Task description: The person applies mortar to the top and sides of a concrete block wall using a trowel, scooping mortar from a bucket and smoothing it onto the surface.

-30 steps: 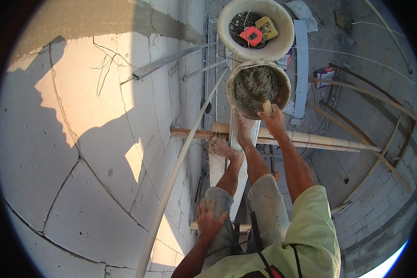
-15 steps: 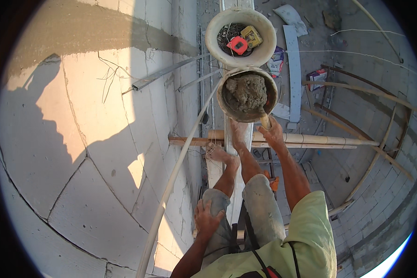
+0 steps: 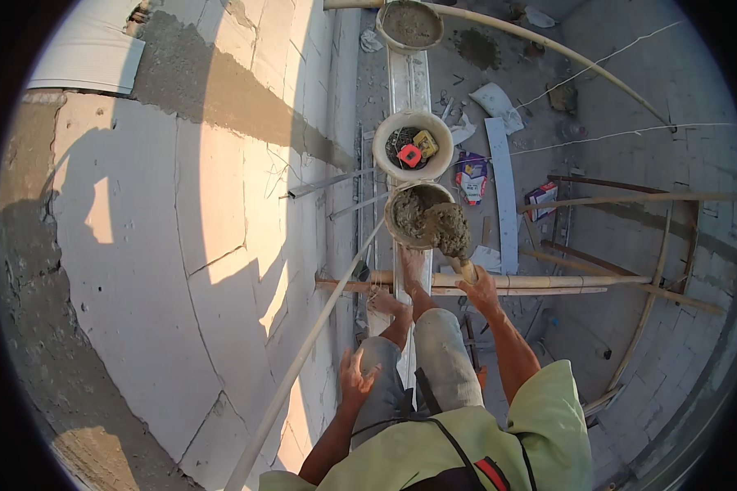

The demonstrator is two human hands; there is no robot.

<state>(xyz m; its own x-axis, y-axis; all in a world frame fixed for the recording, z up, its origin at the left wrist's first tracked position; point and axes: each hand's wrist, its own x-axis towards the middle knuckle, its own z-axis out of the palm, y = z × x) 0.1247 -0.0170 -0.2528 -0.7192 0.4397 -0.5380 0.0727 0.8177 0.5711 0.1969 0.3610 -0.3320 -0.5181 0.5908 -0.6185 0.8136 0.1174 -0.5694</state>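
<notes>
My right hand (image 3: 480,293) is closed around the pale handle of a trowel (image 3: 467,272). A heap of wet grey mortar (image 3: 448,228) covers its blade, just above the right rim of a bucket (image 3: 395,231) that has more mortar inside. My left hand (image 3: 355,378) holds nothing; its fingers are apart beside my left knee, and whether it touches the knee is unclear. Beyond the mortar bucket stands a whitish bucket (image 3: 380,155) with a red tape measure (image 3: 409,156), a yellow object (image 3: 426,144) and dark nail-like bits in it.
I stand on a narrow plank (image 3: 409,90) high over a littered floor. A third bucket (image 3: 387,37) of mortar is at its far end. A block wall (image 3: 131,245) rises on the left, with a slanting pole (image 3: 303,348) before it. Bamboo poles (image 3: 540,281) cross under the plank.
The mortar-loaded trowel has risen from inside the bucket to over its right rim. My left hand has shifted off the top of the knee to its side. The view has tilted farther ahead.
</notes>
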